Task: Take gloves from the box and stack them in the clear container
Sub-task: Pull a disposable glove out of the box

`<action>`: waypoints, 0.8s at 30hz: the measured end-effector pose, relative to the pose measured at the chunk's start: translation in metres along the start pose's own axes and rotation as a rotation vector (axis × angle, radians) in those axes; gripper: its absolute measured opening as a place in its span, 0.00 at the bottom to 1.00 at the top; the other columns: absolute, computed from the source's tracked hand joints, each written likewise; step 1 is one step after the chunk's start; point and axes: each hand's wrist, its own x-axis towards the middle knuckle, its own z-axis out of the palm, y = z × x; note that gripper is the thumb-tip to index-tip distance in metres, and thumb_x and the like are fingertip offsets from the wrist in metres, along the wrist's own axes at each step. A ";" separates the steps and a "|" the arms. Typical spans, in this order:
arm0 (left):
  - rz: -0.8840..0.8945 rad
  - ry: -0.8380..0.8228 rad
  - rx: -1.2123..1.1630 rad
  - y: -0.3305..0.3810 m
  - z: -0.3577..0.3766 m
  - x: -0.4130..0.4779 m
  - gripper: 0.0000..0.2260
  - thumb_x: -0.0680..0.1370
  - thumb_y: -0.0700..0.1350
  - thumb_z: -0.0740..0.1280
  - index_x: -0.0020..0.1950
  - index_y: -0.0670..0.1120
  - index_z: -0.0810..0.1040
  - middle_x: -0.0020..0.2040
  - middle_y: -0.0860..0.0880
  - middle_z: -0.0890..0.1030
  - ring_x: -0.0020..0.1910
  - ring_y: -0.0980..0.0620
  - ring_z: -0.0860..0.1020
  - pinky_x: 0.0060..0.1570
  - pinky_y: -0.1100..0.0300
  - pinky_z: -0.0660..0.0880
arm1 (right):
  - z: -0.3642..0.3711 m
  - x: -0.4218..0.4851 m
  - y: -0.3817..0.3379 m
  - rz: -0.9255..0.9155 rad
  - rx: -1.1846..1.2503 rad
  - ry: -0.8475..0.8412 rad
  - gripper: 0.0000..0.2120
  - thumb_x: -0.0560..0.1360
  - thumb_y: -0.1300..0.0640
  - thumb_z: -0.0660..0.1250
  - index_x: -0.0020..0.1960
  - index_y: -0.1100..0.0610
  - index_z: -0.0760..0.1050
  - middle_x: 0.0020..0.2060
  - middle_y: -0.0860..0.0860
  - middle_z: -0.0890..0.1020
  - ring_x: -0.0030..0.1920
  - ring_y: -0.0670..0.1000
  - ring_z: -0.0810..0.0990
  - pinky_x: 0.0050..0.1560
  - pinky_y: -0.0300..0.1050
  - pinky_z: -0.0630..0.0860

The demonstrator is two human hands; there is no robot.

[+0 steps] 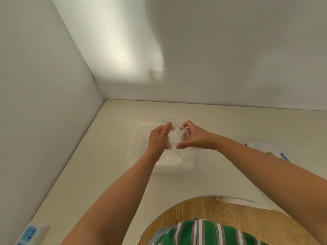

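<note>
We hold a thin clear glove between both hands
The glove (pixel 174 137) is pinched by our left hand (pixel 158 138) and right hand (pixel 193 137), fingers curled on it; just below the grip sits the clear container (pixel 139 132), and right of it the glove box (pixel 260 145), partly behind our forearm

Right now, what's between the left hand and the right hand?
A thin, translucent glove, held by the left hand and the right hand above the clear container. The head view shows it.
</note>
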 end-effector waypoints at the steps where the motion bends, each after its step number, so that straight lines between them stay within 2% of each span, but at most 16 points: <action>1: 0.004 0.011 0.029 -0.002 -0.005 0.000 0.17 0.80 0.55 0.63 0.49 0.42 0.81 0.25 0.46 0.72 0.23 0.52 0.73 0.29 0.62 0.72 | 0.005 0.005 -0.004 -0.015 -0.002 0.045 0.27 0.71 0.57 0.74 0.63 0.55 0.63 0.47 0.52 0.77 0.43 0.48 0.78 0.42 0.43 0.76; 3: 0.006 0.061 0.113 -0.007 -0.019 0.002 0.17 0.78 0.57 0.66 0.46 0.43 0.81 0.23 0.46 0.75 0.22 0.52 0.74 0.33 0.59 0.73 | 0.014 0.016 -0.014 -0.014 0.051 0.137 0.18 0.73 0.64 0.67 0.60 0.58 0.65 0.46 0.57 0.79 0.39 0.51 0.80 0.39 0.46 0.78; 6: -0.021 0.168 0.383 -0.014 -0.038 0.006 0.13 0.77 0.56 0.66 0.46 0.46 0.79 0.27 0.51 0.79 0.23 0.53 0.77 0.37 0.58 0.74 | 0.018 0.031 -0.020 0.043 0.128 0.285 0.13 0.73 0.67 0.63 0.57 0.61 0.68 0.42 0.59 0.80 0.32 0.53 0.79 0.35 0.47 0.78; 8: -0.038 0.217 0.625 -0.017 -0.048 0.007 0.11 0.79 0.55 0.62 0.47 0.48 0.78 0.34 0.51 0.81 0.32 0.50 0.80 0.39 0.57 0.74 | 0.017 0.040 -0.019 0.057 0.083 0.412 0.12 0.72 0.66 0.62 0.55 0.61 0.70 0.39 0.57 0.81 0.31 0.54 0.79 0.39 0.50 0.79; 10: -0.031 0.245 0.836 -0.021 -0.059 0.005 0.12 0.80 0.52 0.59 0.46 0.46 0.76 0.37 0.48 0.80 0.38 0.46 0.78 0.38 0.55 0.72 | 0.021 0.049 -0.023 0.028 0.002 0.527 0.11 0.73 0.65 0.62 0.55 0.60 0.72 0.38 0.53 0.80 0.35 0.53 0.79 0.43 0.49 0.77; 13: 0.000 0.212 1.061 -0.024 -0.063 0.002 0.11 0.82 0.47 0.55 0.43 0.44 0.69 0.32 0.50 0.71 0.34 0.46 0.71 0.30 0.56 0.62 | 0.032 0.055 -0.030 -0.180 -0.216 0.738 0.11 0.73 0.62 0.65 0.55 0.57 0.74 0.45 0.49 0.76 0.47 0.49 0.73 0.49 0.44 0.70; 15: 0.014 0.174 1.165 -0.025 -0.063 0.002 0.07 0.82 0.42 0.55 0.45 0.45 0.67 0.31 0.51 0.68 0.32 0.47 0.70 0.26 0.58 0.57 | 0.043 0.052 -0.039 -0.386 -0.312 0.803 0.08 0.73 0.62 0.67 0.52 0.56 0.75 0.45 0.47 0.75 0.44 0.46 0.71 0.47 0.40 0.67; 17: 0.029 0.124 1.248 -0.024 -0.061 0.004 0.04 0.80 0.37 0.55 0.49 0.45 0.68 0.31 0.50 0.67 0.32 0.47 0.70 0.25 0.58 0.56 | 0.055 0.048 -0.044 -0.457 -0.312 0.667 0.04 0.74 0.62 0.66 0.47 0.56 0.76 0.39 0.46 0.75 0.37 0.44 0.71 0.41 0.38 0.69; 19: 0.022 0.064 1.315 -0.024 -0.059 0.004 0.07 0.78 0.33 0.56 0.52 0.44 0.68 0.31 0.50 0.67 0.31 0.48 0.70 0.26 0.59 0.59 | 0.070 0.047 -0.041 -0.283 -0.379 0.413 0.03 0.75 0.59 0.65 0.48 0.54 0.77 0.38 0.47 0.78 0.38 0.47 0.76 0.40 0.42 0.72; 22: -0.005 0.008 1.347 -0.023 -0.057 0.002 0.12 0.76 0.32 0.60 0.57 0.42 0.67 0.33 0.49 0.68 0.29 0.51 0.68 0.26 0.59 0.61 | 0.082 0.052 -0.023 -0.010 -0.549 0.227 0.13 0.77 0.54 0.64 0.61 0.51 0.75 0.52 0.51 0.80 0.49 0.52 0.79 0.49 0.47 0.77; 24: 0.016 -0.014 1.365 -0.021 -0.054 0.002 0.17 0.75 0.33 0.65 0.61 0.41 0.65 0.45 0.47 0.71 0.37 0.50 0.72 0.32 0.59 0.65 | 0.087 0.056 -0.013 0.082 -0.573 0.104 0.22 0.77 0.50 0.66 0.70 0.50 0.68 0.62 0.53 0.74 0.57 0.54 0.77 0.56 0.50 0.76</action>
